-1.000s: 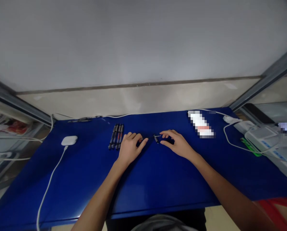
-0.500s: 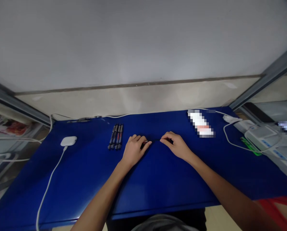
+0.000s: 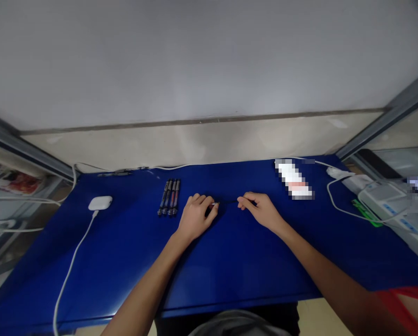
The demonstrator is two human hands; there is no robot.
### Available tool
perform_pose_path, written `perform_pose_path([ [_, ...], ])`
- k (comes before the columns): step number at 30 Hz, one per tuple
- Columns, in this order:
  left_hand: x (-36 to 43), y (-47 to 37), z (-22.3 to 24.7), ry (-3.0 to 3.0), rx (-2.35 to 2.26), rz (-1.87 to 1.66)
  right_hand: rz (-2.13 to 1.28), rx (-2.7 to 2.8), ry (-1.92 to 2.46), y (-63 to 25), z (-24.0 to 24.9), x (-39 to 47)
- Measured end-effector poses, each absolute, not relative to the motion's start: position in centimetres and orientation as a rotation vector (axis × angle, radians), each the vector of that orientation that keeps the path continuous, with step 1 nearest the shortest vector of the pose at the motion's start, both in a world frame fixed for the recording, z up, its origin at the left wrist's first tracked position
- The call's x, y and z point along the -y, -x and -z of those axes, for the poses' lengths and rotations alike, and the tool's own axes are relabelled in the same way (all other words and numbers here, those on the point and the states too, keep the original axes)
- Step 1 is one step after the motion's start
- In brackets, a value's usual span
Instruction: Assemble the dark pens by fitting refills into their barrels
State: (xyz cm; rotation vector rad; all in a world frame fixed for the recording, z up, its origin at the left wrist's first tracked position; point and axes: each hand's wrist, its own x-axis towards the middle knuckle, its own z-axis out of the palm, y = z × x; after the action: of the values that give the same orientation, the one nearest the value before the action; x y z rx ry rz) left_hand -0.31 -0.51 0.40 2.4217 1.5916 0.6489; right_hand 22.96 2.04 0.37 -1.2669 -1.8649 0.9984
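Observation:
Both my hands rest low over the middle of a blue table (image 3: 209,275). My left hand (image 3: 195,217) is closed around a pen (image 3: 214,203), of which only a small silvery bit shows by the thumb; the rest is hidden under the fingers. To its right, my right hand (image 3: 256,206) pinches the end of a thin dark pen part (image 3: 231,201), which spans the gap between the hands. Whether this part is joined to the pen is too small to tell. Left of my left hand, several dark pens (image 3: 169,197) lie side by side.
A white earbud case (image 3: 100,203) with a white cable (image 3: 72,261) lies at left. More pens (image 3: 121,172) lie by the back wall. At right are a blurred-out phone-like object (image 3: 293,179), a green packet (image 3: 368,213) and a white power strip (image 3: 394,210).
My right hand has shifted slightly right, its fingers curling in more. The gap between my hands is wider, and a silvery bit shows at my left thumb.

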Motion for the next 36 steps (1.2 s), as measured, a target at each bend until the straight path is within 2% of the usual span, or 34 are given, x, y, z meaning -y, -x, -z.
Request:
perform_pose_path([
  [36,0.42,0.52,-0.35,-2.456,-1.613,-0.618,-0.987,1.858,1.226,-23.01,-0.41,-1.99],
])
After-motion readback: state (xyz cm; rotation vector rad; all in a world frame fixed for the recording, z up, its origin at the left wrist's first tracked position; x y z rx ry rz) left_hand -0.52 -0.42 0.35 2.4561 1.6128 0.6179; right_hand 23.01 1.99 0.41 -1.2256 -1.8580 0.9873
